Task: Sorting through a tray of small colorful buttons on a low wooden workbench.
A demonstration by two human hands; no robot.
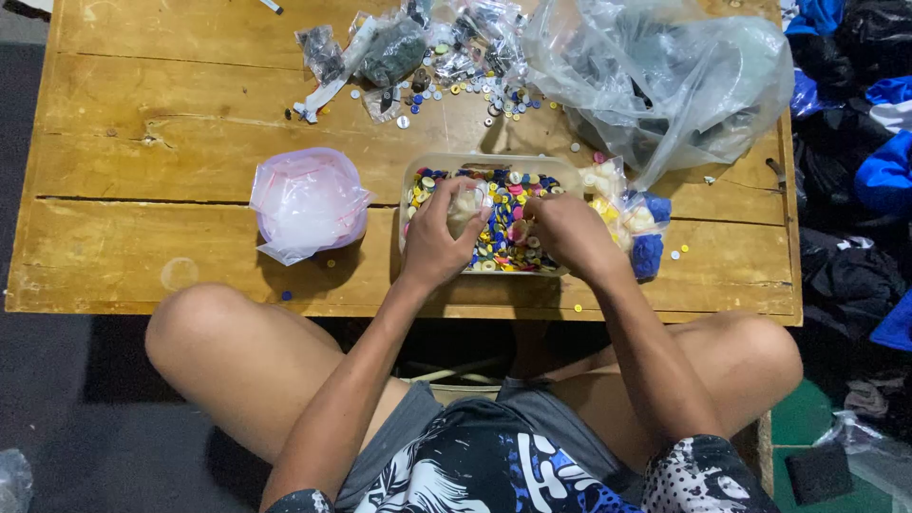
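Most of the open room was on the left side of the counter (123,237), bare planks all the way to the edge. Only thing sitting there was a pink-tinted plastic bag (309,202), just left of the clear tub of buttons (494,214). Both hands were already crowding the tub, so no easy way in from the front. Right side was tight: small bags of yellow and blue buttons (635,228) touching the tub, and a big crumpled clear bag (665,76) looming behind. Far edge was littered with loose buttons and little packets (427,57).
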